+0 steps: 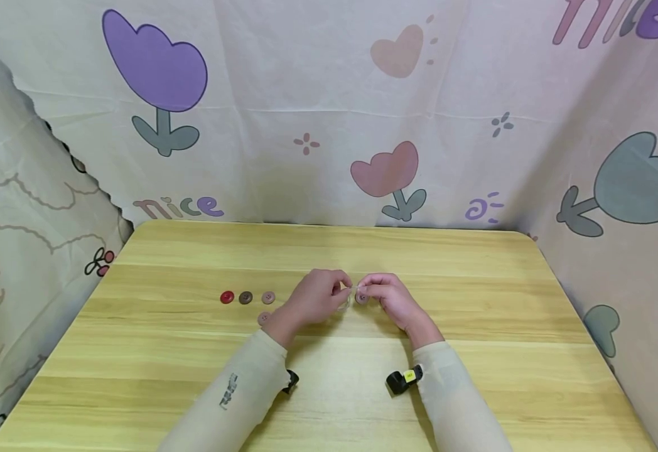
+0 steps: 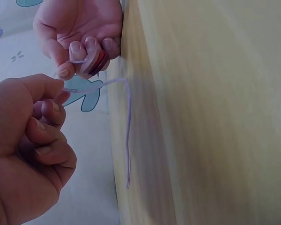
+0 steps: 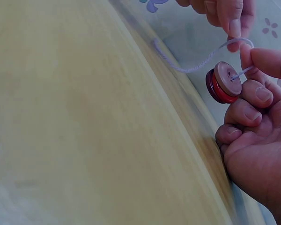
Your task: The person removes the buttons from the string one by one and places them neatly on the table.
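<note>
Both hands [image 1: 313, 296] [image 1: 399, 304] pinch a cord [image 3: 192, 70] threaded through buttons [image 3: 227, 80]; the backdrop [image 1: 272, 75] reads "nice", while the sleeve print [image 1: 229, 392] seems illegible.

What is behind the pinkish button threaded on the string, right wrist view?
Red button edges show, darkest at the back; the faces and holes behind the pinkish button are covered, so the exact count is unclear.

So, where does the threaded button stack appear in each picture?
Head: threaded button stack, right of centre, below mid-height.
Left wrist: stack left of centre, upper part.
Right wrist: stack right of centre, above mid-height.
Shared landmark: the right hand, beside the stack each time.
</note>
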The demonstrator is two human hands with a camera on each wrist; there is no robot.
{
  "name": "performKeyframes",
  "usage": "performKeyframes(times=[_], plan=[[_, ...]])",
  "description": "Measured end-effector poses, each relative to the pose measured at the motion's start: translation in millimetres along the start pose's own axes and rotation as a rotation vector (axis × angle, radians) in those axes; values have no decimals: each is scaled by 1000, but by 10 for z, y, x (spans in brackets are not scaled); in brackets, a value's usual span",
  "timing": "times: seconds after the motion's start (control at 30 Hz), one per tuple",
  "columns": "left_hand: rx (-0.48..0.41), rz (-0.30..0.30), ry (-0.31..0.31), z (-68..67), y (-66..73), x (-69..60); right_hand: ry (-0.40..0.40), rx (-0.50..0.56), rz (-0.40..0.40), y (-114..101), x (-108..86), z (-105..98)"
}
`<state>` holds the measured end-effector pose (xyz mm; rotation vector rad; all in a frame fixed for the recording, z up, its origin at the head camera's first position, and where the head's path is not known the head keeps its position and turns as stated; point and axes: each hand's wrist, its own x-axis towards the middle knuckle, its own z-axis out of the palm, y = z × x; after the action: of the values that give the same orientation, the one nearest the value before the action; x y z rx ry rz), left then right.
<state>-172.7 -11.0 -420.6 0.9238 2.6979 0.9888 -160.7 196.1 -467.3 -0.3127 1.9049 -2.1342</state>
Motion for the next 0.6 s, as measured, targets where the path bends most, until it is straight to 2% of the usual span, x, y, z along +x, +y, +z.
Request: performKeyframes(times=[0.2,0.4,0.6], plan=[[6,6,26,17,6,8,2,0,3,-7,-5,2],[-37,56,88,9,25,5,-7,6,-11,-15,-9,10],[-85,95,124,4,51,7,-28,6,-19,-1,-6,10]])
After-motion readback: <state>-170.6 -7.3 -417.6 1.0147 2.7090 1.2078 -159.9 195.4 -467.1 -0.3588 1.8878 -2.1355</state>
